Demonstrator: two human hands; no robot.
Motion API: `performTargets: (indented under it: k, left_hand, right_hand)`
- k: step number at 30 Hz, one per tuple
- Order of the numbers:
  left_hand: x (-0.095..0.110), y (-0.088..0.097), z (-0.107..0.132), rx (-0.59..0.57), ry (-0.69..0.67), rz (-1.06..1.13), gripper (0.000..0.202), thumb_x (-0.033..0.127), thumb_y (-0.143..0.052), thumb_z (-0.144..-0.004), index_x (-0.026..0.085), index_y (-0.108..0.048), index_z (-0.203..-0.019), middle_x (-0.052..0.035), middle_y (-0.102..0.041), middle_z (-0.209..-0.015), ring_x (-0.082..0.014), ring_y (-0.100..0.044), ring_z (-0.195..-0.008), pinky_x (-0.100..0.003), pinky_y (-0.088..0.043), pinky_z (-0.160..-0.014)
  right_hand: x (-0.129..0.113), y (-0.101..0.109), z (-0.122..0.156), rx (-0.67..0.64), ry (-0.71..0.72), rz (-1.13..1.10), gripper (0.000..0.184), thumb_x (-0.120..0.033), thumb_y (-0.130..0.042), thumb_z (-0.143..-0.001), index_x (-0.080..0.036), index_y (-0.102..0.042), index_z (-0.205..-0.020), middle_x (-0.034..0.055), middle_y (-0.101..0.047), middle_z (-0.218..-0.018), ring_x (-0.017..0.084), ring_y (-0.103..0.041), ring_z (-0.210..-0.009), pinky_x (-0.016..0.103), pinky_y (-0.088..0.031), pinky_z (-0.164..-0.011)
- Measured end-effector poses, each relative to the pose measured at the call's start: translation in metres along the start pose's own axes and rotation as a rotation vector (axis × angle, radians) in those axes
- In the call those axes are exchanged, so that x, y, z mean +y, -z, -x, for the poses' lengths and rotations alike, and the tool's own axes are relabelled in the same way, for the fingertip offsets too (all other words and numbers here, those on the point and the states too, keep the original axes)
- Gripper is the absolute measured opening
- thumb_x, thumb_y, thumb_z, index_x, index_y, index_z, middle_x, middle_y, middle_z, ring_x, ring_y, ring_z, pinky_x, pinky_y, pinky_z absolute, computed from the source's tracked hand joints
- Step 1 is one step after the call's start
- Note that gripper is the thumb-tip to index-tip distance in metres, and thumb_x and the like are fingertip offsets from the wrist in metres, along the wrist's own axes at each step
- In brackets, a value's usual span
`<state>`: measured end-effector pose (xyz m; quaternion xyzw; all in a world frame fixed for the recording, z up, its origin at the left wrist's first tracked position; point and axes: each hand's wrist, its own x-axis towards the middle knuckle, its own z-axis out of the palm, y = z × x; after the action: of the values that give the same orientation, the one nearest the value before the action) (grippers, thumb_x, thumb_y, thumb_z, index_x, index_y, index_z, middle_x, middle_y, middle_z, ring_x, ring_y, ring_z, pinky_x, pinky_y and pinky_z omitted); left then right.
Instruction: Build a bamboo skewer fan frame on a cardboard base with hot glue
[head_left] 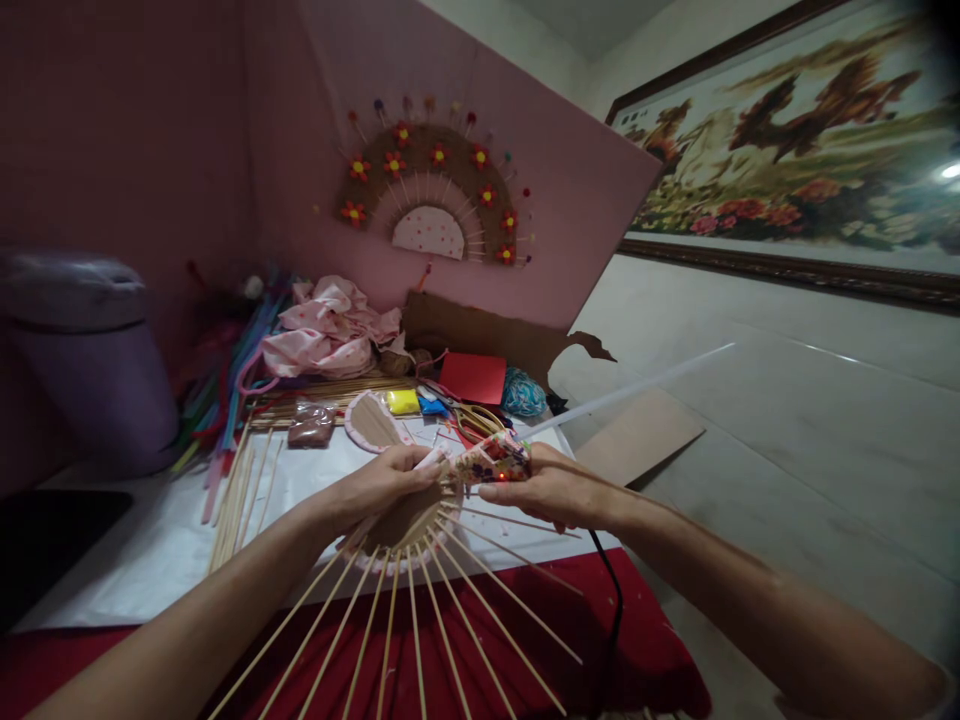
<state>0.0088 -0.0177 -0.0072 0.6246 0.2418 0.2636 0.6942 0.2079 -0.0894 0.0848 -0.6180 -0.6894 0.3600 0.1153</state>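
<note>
My left hand [386,482] is closed on the rim of a half-round cardboard piece [405,525] with several thin bamboo sticks [450,620] fanning out toward me. My right hand [544,487] grips a flower-patterned glue gun [491,460] with a long white glue stick [630,392] rising from its back. Its tip sits at the top edge of the cardboard piece, close to my left fingers. A black cord [611,610] hangs down from the gun.
White paper [150,540] covers a red-clothed table [645,650]. On it lie loose sticks [236,490], coloured pipe cleaners [225,390], pink fabric [330,330], a red sheet [472,378], scissors [480,420] and another half-round disc [371,422]. A finished flowered fan [435,195] hangs on the pink board.
</note>
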Motion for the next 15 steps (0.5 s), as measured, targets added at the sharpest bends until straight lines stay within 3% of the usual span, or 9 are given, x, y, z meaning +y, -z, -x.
performTargets:
  k: [10,15]
  left_hand:
    - [-0.0003,0.0001,0.0001,0.005,-0.016,0.015,0.039,0.048,-0.06,-0.075,0.012,-0.059,-0.088,-0.0061,-0.063,-0.084,-0.0149,-0.055,-0.069,-0.024,-0.038,-0.061]
    - [0.0026,-0.0008,0.0009,-0.011,-0.017,0.008,0.039,0.05,-0.059,-0.075,0.013,-0.059,-0.086,-0.0051,-0.061,-0.079,-0.0154,-0.054,-0.068,-0.024,-0.038,-0.059]
  right_hand:
    - [0.0016,-0.0012,-0.0026,0.008,-0.019,-0.029,0.034,-0.046,-0.056,-0.077,-0.017,-0.047,-0.061,-0.0096,-0.03,-0.038,0.004,-0.03,-0.031,0.015,-0.026,-0.028]
    - [0.001,-0.0016,-0.0026,0.001,-0.008,-0.062,0.031,-0.047,-0.056,-0.077,-0.017,-0.056,-0.074,-0.0104,-0.031,-0.038,0.004,-0.03,-0.029,0.015,-0.026,-0.028]
